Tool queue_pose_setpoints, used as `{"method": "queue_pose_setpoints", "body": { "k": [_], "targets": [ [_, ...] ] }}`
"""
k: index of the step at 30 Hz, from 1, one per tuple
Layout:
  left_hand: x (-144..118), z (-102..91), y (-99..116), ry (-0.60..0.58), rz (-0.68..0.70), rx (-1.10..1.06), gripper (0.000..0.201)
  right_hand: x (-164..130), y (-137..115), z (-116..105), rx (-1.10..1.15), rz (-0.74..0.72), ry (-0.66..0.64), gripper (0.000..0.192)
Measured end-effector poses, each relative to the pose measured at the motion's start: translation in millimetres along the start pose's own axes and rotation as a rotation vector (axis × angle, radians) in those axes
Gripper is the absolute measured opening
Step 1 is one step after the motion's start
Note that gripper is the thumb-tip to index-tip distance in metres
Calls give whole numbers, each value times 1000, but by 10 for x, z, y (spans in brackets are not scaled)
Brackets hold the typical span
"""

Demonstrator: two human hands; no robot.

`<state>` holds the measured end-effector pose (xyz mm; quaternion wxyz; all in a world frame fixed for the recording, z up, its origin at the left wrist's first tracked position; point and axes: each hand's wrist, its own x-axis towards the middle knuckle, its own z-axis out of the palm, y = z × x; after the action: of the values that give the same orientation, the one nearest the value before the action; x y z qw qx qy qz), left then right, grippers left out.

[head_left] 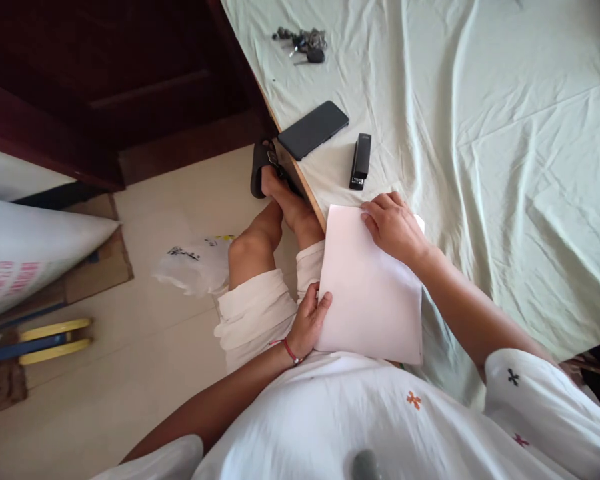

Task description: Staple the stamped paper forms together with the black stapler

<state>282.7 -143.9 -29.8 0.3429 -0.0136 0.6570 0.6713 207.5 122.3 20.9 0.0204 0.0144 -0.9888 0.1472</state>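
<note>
White paper sheets (370, 287), stacked in a thin layer, lie partly on the cloth-covered surface and partly over my lap. My left hand (307, 320), with a red bracelet at the wrist, grips their left edge, thumb on top and fingers underneath. At the far right corner, my right hand (397, 227) has its fingers curled over the paper's top edge and its thumb on the upper face. A black stapler (361, 162) rests just beyond the paper. Farther left lies a dark phone (314, 130), close to the wooden edge.
A bunch of keys (307, 45) lies at the back on the wrinkled pale green cloth (505, 153). On the tiled floor (145, 267) to the left are a plastic bag (195, 267), a large white sack (35, 253) and a yellow-and-blue object (55, 341).
</note>
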Motion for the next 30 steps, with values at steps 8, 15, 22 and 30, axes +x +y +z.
{"method": "queue_pose_setpoints", "body": {
  "k": [8,15,22,30],
  "targets": [
    [-20,-43,-80,-248,-211,-59,55,110,116,3,136,8,-35,42],
    [-34,-46,-60,-300,-213,12,60,320,233,-202,183,-84,-275,28],
    [-39,-39,2,-337,-223,42,61,333,210,-243,167,-42,-373,27],
    [61,32,316,-338,-173,128,63,375,460,-627,605,16,-420,23]
  ]
}}
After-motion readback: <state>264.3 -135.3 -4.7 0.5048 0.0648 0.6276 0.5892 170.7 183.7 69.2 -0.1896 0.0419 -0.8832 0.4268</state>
